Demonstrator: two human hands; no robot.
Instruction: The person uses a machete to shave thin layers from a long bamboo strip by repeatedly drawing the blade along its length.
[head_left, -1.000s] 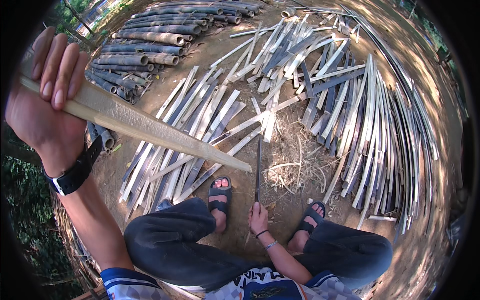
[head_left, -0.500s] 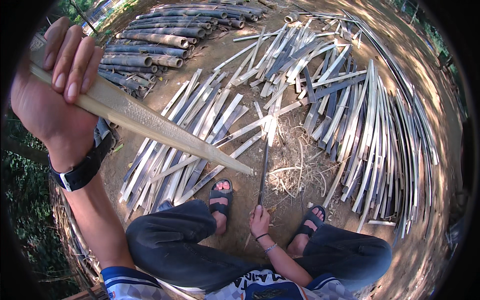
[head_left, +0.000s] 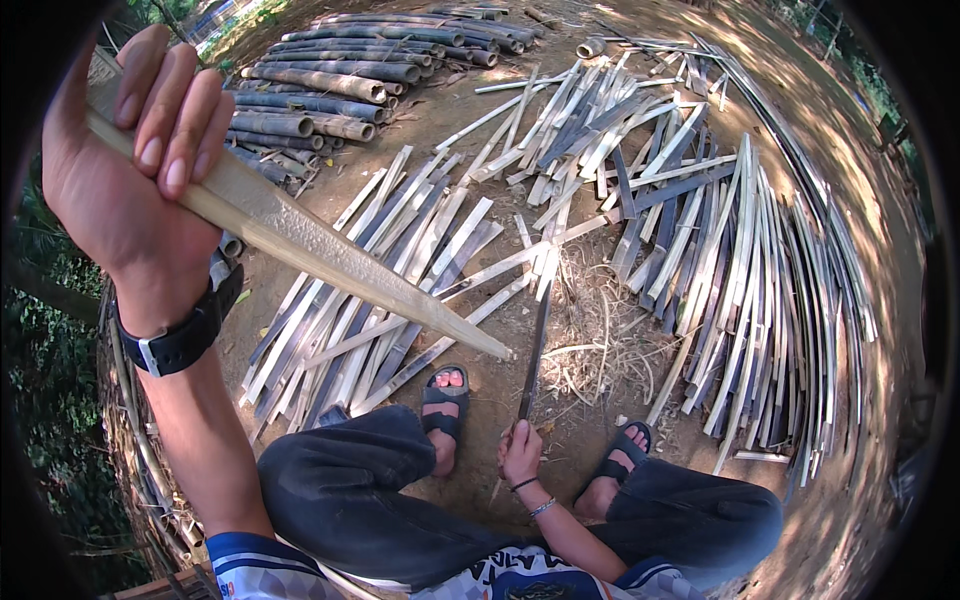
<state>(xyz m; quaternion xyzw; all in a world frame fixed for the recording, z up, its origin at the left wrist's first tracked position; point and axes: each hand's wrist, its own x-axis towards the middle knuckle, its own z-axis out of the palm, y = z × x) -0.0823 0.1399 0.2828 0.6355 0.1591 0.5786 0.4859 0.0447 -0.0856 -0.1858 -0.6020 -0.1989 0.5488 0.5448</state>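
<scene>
My left hand [head_left: 150, 170] is raised close at the upper left, its fingers closed round a pale split bamboo strip [head_left: 330, 262]. The strip slants down to the right and looks narrower toward its far tip, above the ground near my left foot. A rough, pitted face shows along its upper side. Low in the middle, my right hand [head_left: 520, 452] is closed on a long, narrow dark piece [head_left: 537, 345] that points away from me. Whether it is a blade or a dark-skinned bamboo strip, I cannot tell. The two held pieces appear apart.
Split bamboo strips lie in a left heap [head_left: 375, 290], a far heap [head_left: 600, 115] and a right heap [head_left: 750, 300]. Whole bamboo poles [head_left: 340, 75] are stacked at the far left. Curly shavings [head_left: 600, 340] cover ground ahead. My sandalled feet [head_left: 443, 410] flank my right hand.
The whole view has shifted slightly, so the scene sits a little farther right. Both hands keep their grips, and the held pieces have hardly moved relative to each other.
</scene>
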